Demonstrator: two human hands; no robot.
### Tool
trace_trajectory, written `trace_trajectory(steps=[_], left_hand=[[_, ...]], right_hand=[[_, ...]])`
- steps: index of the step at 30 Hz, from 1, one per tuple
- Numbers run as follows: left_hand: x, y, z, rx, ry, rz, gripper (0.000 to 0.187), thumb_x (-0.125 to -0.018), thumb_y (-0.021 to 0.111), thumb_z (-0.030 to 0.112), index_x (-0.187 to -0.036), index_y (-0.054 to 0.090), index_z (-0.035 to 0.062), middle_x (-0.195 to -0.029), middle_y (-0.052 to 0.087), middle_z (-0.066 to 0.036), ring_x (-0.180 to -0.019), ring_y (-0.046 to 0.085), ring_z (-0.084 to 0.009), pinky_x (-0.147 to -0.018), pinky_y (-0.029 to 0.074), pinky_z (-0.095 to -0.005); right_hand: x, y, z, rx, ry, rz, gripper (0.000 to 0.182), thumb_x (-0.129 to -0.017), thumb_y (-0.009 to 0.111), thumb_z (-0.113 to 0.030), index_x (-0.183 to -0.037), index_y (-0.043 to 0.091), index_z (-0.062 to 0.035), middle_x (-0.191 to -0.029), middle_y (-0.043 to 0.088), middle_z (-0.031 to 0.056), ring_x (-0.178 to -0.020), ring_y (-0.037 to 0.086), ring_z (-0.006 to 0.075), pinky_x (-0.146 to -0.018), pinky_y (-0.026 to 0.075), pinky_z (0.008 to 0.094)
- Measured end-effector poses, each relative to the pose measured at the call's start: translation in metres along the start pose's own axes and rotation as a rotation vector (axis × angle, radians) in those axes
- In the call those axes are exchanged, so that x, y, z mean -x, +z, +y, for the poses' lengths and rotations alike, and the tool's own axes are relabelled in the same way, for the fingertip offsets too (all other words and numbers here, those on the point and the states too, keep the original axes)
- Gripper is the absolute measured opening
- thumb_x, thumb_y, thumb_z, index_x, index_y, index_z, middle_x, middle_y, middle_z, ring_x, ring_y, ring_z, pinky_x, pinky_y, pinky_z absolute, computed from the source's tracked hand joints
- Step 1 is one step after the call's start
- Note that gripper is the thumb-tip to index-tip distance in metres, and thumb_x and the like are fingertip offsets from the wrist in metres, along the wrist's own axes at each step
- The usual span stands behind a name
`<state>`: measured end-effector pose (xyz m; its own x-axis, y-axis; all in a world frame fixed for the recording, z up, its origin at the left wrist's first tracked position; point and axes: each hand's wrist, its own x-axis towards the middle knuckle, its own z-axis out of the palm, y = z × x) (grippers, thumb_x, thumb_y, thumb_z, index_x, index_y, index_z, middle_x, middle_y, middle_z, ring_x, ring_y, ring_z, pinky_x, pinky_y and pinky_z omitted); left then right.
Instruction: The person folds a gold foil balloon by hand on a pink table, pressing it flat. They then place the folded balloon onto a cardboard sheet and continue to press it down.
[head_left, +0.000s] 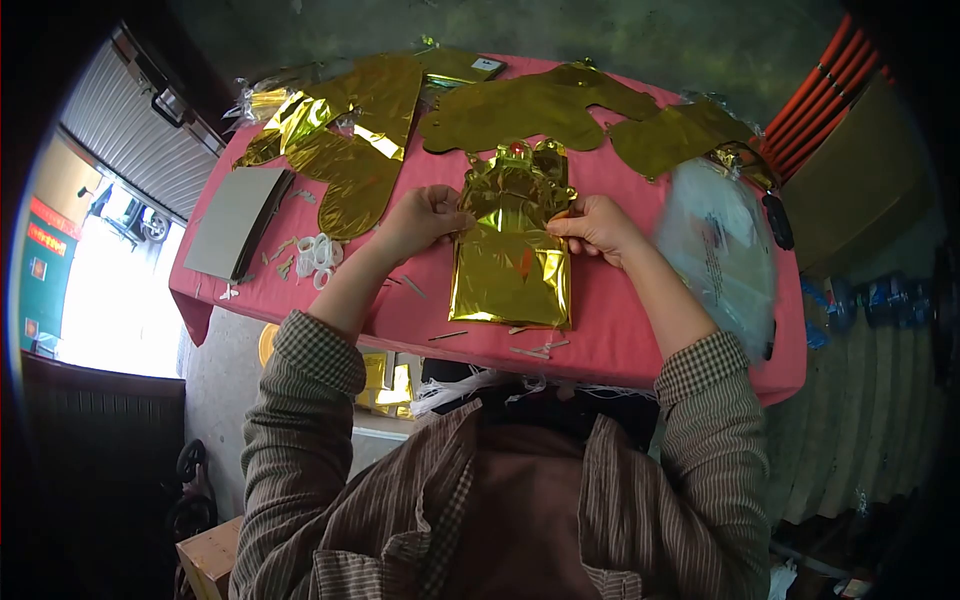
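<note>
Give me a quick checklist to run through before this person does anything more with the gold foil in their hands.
1. Left hand gripping the foil: ok, pinching its left side.
2. Right hand gripping it: ok, pinching its right side.
3. Foil flat all over: not ok, its upper part is crumpled.
4. White rings apart from it: ok, off to the left.
5. No scraps near its lower edge: not ok, several lie there.
6. Foil free of tears: cannot tell.

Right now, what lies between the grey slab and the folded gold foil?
In the head view, white rings, thin scraps and the left forearm lie between them.
</note>
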<state>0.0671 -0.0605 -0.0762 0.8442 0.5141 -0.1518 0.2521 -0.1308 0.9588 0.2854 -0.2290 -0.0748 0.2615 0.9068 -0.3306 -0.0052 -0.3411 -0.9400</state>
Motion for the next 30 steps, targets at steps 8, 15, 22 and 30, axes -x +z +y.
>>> trace_trajectory(steps=[8,15,22,30], left_hand=[[0.003,-0.001,0.011,0.007,-0.106,-0.045,0.014,-0.08,0.068,0.013,-0.077,0.061,0.0014,-0.066,0.061,0.0,-0.057,0.052,-0.0031,-0.052,0.041,-0.0186],[0.001,0.003,-0.003,-0.207,0.055,0.038,0.016,-0.08,0.065,0.008,-0.066,0.058,0.003,-0.061,0.055,0.002,-0.054,0.045,-0.0037,-0.053,0.038,-0.0213],[0.016,0.015,-0.002,-0.401,0.448,0.208,0.015,-0.076,0.065,0.003,-0.069,0.053,-0.0035,-0.062,0.048,-0.004,-0.058,0.045,-0.011,-0.055,0.039,-0.0276],[0.018,0.01,0.0,-0.564,0.588,0.064,0.012,-0.067,0.062,-0.004,-0.074,0.052,-0.0043,-0.074,0.052,-0.014,-0.063,0.053,-0.03,-0.057,0.043,-0.0346]], right_hand=[[0.002,0.005,0.0,0.006,-0.047,0.055,0.011,-0.077,0.067,-0.006,-0.084,0.063,0.0017,-0.066,0.06,0.0041,-0.044,0.049,0.0055,-0.033,0.031,0.0178],[0.002,0.001,0.001,0.13,-0.113,0.067,0.009,-0.078,0.066,-0.008,-0.082,0.064,0.0002,-0.064,0.06,0.0021,-0.044,0.049,0.0059,-0.036,0.034,0.0195],[-0.004,0.0,0.029,0.49,-0.682,0.16,0.012,-0.072,0.065,-0.008,-0.083,0.063,-0.0012,-0.072,0.061,0.0067,-0.061,0.058,0.0164,-0.052,0.044,0.0291],[0.02,0.008,0.013,1.186,-1.037,0.206,0.01,-0.069,0.059,-0.003,-0.079,0.06,-0.0023,-0.073,0.051,0.0074,-0.068,0.057,0.0228,-0.055,0.048,0.033]])
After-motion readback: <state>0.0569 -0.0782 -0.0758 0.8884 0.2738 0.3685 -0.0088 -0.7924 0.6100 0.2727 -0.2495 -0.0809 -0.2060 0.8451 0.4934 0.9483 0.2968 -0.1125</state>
